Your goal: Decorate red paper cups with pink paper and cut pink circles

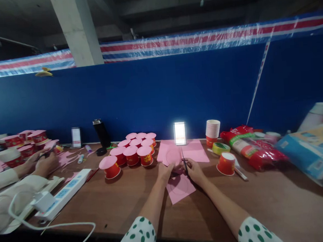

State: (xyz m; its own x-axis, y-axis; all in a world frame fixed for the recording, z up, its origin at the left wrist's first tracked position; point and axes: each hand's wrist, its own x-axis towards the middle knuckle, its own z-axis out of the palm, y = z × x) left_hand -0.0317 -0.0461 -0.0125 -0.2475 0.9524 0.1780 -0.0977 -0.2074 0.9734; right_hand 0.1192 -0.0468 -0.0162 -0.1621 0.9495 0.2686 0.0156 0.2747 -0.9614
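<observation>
My left hand (165, 171) pinches a round piece of pink paper (173, 156) and holds it up over the table. My right hand (194, 169) is closed on a pair of scissors (184, 163), whose blades point up along the paper's right edge. Under both hands lies a pink paper scrap (180, 188) on the brown table (123, 206). More pink sheets (196, 151) lie flat just behind. Several upturned red paper cups capped with pink discs (136, 151) stand to the left of my hands.
A lit phone (180, 133) leans on the blue wall. A stack of white cups (213, 130), a red cup (226, 163), tape roll (219, 148) and snack bags (250, 147) lie right. A power strip (65, 192) and a co-worker's hands (43, 164) are left.
</observation>
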